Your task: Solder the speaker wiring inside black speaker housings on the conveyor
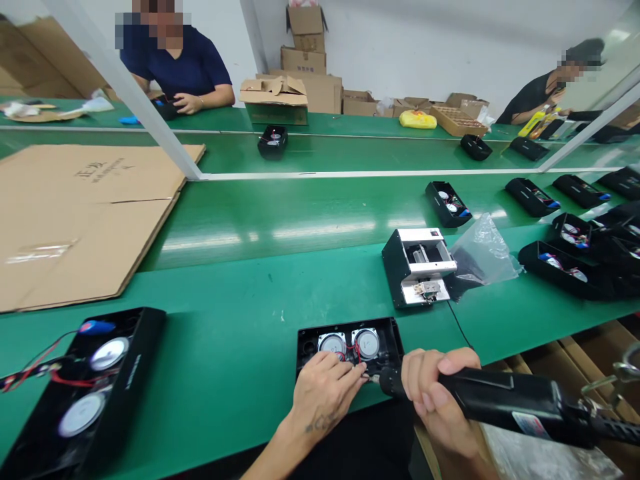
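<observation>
My right hand [440, 393] is wrapped round a black electric screwdriver [510, 400], which lies nearly level with its bit pointing left. Its tip meets the fingertips of my left hand [325, 390] over the front part of a black speaker housing [385, 333]. The left fingers are pinched together; whatever is between them is too small or hidden to name. Inside the housing two round silver speakers [367, 343] with red wires sit side by side. My left hand covers part of the housing's near edge.
A larger speaker housing [125, 380] with loose wires lies at left, near flattened cardboard [90, 227]. Ahead stands a black-and-silver screw feeder [420, 267] beside a plastic bag [485, 253]. Several housings [565, 270] crowd the right. Two people work across the green conveyor [300, 213].
</observation>
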A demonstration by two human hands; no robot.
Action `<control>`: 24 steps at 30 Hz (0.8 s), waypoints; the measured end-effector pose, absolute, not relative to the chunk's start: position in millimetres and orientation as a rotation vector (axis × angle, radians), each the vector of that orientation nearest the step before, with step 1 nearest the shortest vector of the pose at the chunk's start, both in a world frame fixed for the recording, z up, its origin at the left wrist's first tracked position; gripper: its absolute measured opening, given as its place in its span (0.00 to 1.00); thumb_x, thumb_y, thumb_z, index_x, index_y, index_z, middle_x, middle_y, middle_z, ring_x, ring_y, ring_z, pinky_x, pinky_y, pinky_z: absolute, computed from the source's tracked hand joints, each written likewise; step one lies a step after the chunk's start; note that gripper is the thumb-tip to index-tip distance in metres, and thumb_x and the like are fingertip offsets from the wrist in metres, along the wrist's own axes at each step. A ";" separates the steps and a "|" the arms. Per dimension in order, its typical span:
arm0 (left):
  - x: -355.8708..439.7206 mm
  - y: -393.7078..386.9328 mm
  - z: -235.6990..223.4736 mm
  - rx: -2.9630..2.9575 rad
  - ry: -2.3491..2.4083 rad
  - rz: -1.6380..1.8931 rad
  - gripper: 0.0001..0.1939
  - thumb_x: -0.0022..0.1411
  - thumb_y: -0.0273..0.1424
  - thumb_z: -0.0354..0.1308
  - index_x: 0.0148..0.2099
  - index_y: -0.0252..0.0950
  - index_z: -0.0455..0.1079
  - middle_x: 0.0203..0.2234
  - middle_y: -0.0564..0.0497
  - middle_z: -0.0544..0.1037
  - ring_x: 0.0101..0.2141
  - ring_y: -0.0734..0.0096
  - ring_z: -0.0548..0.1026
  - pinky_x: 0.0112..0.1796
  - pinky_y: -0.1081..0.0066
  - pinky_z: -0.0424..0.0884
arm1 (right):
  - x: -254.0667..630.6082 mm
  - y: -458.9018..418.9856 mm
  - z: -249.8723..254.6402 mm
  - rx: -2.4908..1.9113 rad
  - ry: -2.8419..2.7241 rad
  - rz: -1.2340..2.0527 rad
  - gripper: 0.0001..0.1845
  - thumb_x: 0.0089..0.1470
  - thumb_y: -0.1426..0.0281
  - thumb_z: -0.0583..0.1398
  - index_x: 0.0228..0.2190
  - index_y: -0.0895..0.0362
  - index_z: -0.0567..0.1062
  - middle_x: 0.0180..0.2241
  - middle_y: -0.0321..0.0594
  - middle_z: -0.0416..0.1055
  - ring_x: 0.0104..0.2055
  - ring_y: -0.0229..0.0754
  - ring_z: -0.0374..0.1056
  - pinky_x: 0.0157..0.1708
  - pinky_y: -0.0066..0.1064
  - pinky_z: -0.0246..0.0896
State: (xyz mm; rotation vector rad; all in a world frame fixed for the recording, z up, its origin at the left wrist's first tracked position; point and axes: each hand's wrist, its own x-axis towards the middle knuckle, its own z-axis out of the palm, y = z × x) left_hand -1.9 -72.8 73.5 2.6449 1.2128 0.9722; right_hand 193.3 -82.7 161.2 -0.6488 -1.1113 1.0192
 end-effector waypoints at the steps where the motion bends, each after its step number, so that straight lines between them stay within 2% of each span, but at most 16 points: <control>1: -1.9 -72.8 73.7 2.646 1.213 0.969 0.06 0.76 0.31 0.60 0.49 0.41 0.80 0.30 0.55 0.85 0.29 0.68 0.78 0.36 0.63 0.70 | 193.4 -83.0 161.8 -0.656 -1.107 1.014 0.05 0.73 0.69 0.59 0.48 0.45 0.69 0.22 0.25 0.62 0.19 0.36 0.58 0.27 0.32 0.58; 24: -0.9 -73.1 73.2 2.681 1.224 0.991 0.06 0.72 0.29 0.64 0.49 0.41 0.81 0.30 0.55 0.85 0.28 0.70 0.77 0.35 0.64 0.71 | 190.9 -81.2 169.3 -0.656 -1.097 0.988 0.04 0.73 0.68 0.59 0.48 0.46 0.70 0.21 0.24 0.60 0.19 0.36 0.56 0.25 0.31 0.57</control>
